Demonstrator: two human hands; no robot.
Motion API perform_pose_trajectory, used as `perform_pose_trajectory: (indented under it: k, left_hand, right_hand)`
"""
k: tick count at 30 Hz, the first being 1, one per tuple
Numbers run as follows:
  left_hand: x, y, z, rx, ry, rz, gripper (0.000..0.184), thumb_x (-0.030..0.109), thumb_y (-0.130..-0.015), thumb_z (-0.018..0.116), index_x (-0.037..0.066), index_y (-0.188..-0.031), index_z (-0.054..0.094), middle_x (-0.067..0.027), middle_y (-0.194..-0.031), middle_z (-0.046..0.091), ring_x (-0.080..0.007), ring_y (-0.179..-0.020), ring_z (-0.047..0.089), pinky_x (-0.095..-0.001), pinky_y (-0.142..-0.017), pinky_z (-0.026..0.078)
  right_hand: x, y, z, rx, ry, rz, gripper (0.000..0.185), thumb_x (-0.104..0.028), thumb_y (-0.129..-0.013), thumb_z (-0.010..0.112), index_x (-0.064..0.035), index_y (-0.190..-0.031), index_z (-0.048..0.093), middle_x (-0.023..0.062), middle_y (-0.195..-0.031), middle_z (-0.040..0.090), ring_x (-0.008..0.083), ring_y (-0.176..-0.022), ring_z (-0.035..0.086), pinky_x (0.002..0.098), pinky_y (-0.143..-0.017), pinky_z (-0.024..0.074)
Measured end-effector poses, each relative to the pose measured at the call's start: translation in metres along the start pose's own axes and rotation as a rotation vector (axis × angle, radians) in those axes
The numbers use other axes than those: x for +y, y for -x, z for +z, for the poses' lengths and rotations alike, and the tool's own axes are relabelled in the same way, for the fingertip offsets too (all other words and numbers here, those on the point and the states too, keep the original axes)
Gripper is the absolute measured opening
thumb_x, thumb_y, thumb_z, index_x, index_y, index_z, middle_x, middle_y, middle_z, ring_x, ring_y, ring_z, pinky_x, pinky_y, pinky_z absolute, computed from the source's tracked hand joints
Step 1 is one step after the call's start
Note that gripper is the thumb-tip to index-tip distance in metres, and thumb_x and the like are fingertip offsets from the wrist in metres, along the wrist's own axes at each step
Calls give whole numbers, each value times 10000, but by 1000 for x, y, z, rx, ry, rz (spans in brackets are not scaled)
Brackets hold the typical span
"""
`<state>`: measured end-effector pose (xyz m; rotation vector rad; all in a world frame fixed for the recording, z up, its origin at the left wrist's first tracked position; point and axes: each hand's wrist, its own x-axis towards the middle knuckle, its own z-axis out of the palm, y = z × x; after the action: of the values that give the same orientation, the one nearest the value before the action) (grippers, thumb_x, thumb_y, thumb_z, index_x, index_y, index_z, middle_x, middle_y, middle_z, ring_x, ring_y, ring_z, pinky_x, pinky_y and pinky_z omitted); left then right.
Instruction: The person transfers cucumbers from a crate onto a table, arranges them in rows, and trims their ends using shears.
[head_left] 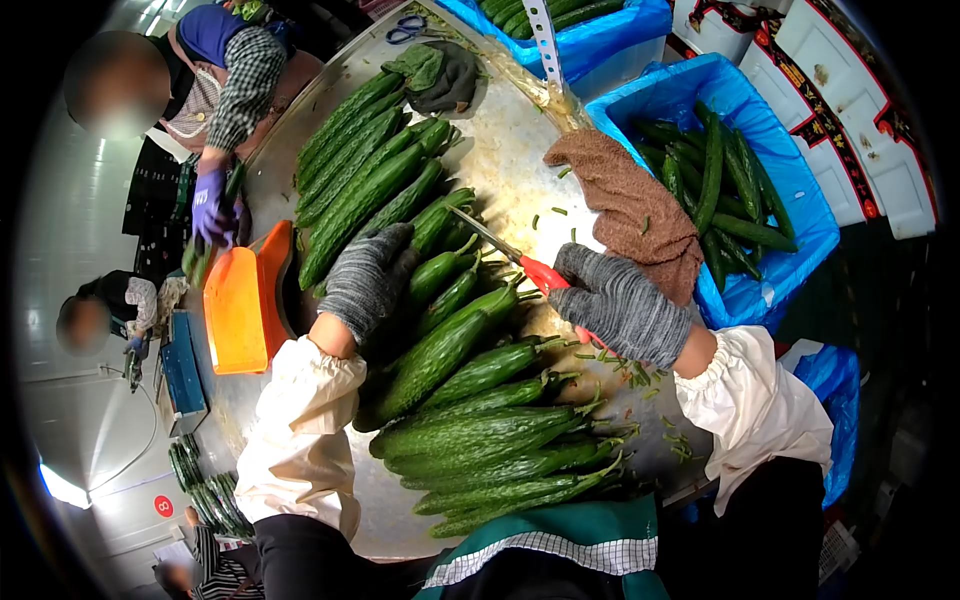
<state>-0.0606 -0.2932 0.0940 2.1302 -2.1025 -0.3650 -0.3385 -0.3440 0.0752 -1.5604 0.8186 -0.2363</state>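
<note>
My left hand (368, 282), in a grey knit glove, lies over the cucumbers (440, 350) in the middle of the metal table; its fingers are bent down on them and what they grip is partly hidden. On the right, my right hand (620, 305), gloved alike, is closed on red-handled scissors (541, 275). The scissor blades point up and left, parted from the handle by no gap, with their tip by the stem ends of the cucumbers near my left hand. Cut stem bits (640, 375) lie below my right hand.
A brown towel (640, 215) lies beside a blue-lined crate (815, 220) holding cucumbers. An orange scoop-like object (238, 310) stands left. Dark cloths (445, 80) and blue-handled scissors (406, 29) lie at the top. A co-worker's purple-gloved hand (214, 208) holds a cucumber upper left.
</note>
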Motion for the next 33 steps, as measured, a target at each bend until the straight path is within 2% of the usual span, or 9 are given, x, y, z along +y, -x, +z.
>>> perform_pose_trajectory:
  k: [4,9,10,11,13,18,25,27,33]
  left_hand:
    - [4,-1,-2,-13,19,-30,328,221,-787,544,26,-1049,544,-215,-968,555,-364,-931,510,-402,-795,410]
    - [21,7,-12,36,87,-11,354,194,-755,590,29,-1064,541,-227,-1073,501,-368,-1002,485,-393,-855,397]
    - [25,10,-14,63,143,61,374,190,-739,611,30,-1070,539,-234,-1127,469,-370,-1041,465,-390,-881,385]
    - [24,12,-13,65,146,57,374,190,-739,611,30,-1070,539,-234,-1127,469,-370,-1041,465,-390,-881,385]
    - [21,16,-10,-4,107,134,416,195,-708,648,26,-1072,538,-241,-1214,388,-371,-1097,417,-392,-911,363]
    - [22,19,-8,-71,201,70,416,198,-698,663,-1,-1042,540,-241,-1241,359,-371,-1122,389,-394,-923,350]
    - [22,19,-7,-54,241,75,376,188,-704,658,-12,-1002,545,-238,-1235,370,-380,-1100,407,-380,-915,357]
    - [23,19,-6,-57,265,56,373,185,-704,657,-13,-1000,545,-240,-1234,370,-383,-1091,414,-378,-913,358]
    - [22,18,-5,-36,229,83,350,174,-709,647,-14,-988,547,-244,-1228,375,-381,-1083,422,-382,-902,366]
  right_hand:
    - [4,2,5,11,-89,8,182,-184,-790,547,-32,-848,465,102,-531,480,204,-430,508,335,-449,415]
    - [-2,30,-16,16,-107,-18,202,-216,-808,535,-39,-885,474,113,-668,511,186,-530,534,328,-519,432]
    - [14,33,-20,13,260,-460,226,-232,-810,533,-36,-907,478,114,-700,512,189,-577,538,332,-560,434]
    - [30,36,-24,186,617,-899,252,-249,-812,531,-32,-930,482,115,-732,513,192,-624,541,336,-600,436]
    - [2,60,-28,-117,-44,31,287,-264,-813,532,-23,-961,483,110,-717,508,201,-688,544,346,-648,431]
    - [5,59,-17,-129,-33,46,294,-265,-817,537,-4,-937,477,105,-672,517,154,-513,527,290,-513,421]
    - [3,46,-10,-152,-150,48,249,-243,-822,525,-8,-890,477,107,-615,496,155,-496,528,291,-486,408]
    - [10,43,-7,-134,-145,-72,234,-236,-821,523,-14,-877,476,104,-586,489,160,-484,526,297,-477,403]
    - [9,40,-3,-114,-112,-125,226,-236,-823,522,-21,-881,481,97,-558,485,162,-454,524,308,-457,406]
